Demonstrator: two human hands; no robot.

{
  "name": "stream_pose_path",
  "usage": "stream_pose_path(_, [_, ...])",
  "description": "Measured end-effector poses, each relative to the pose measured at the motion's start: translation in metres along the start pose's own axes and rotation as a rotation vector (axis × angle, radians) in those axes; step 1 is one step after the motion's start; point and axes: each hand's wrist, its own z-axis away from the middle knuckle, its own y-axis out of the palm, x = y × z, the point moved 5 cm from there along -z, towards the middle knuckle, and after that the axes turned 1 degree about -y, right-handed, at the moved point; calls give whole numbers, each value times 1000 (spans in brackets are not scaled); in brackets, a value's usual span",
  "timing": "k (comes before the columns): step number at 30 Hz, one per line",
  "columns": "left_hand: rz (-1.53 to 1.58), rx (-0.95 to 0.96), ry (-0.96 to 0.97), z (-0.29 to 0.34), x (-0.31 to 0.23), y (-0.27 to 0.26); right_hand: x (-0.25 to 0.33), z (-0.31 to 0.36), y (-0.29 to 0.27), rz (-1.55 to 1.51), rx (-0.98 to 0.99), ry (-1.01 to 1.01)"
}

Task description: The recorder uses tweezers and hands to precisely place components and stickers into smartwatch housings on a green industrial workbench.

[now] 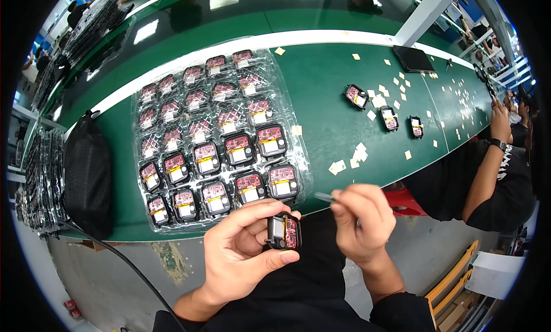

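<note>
Shows no legible text, label, number or sign. Displays, at the far right, white print-like marks (504, 166) on a black shirt (488, 203); suggests lettering, perhaps, but sits too small and too near the curved rim of the view to decipher. Offers only unreadable fine detail on the nearest red circuit board (291, 232) and likewise on those in the clear tray (304, 174).

A green workbench (321, 128) and tray (299, 162) of circuit-board units (239, 149) show an electronics workshop.

Black bag (89, 177), flat dark panel (414, 59)
</note>
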Motion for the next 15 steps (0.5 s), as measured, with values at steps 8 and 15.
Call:
stream_pose_path(8, [-536, -49, 213, -25, -40, -6, -90, -21, -25, 646, -129, 386])
stream_pose_path(15, [-1308, -160, 440, -89, -71, 15, -101, -23, -26, 707, -95, 451])
